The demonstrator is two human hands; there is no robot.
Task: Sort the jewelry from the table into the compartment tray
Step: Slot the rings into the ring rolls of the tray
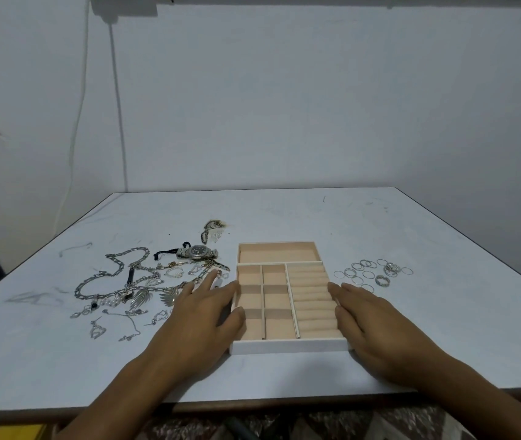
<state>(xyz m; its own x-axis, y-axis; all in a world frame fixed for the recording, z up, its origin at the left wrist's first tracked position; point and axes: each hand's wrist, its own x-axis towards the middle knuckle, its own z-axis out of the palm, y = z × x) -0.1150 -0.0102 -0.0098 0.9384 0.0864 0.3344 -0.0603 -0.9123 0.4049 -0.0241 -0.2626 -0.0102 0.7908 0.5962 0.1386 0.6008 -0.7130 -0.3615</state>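
Left hand (202,315) released, flat on the table (284,211), fingers straight and holding nothing, laid along the left wall of the compartment tray (287,347), thumb tip over the rim at the nearest small compartment. Right hand (376,325) likewise released, fingers straight along the tray's right wall, thumb against that wall.

Tray between the two hands, at the middle of the table toward the near edge. White outside, peach-lined inside: one wide compartment across the far end, six small squares in two columns on the left, a ribbed ring-roll section on the right.

Left of the tray, a spread of silver jewelry: heavy link chains (126,253), a wristwatch (197,252) with metal band at the far side, fan-shaped pendants (140,298), small earrings (95,328) strewn toward the near side. Left fingertips at the edge of this spread; contact with any piece impossible to tell.

Right of the tray, apart from the right hand, a scatter of thin rings (382,280). Farther back on the left, a small pale trinket (211,228) lying alone.

Behind the table, a plain wall (316,106) with a cable (119,122) hanging down.
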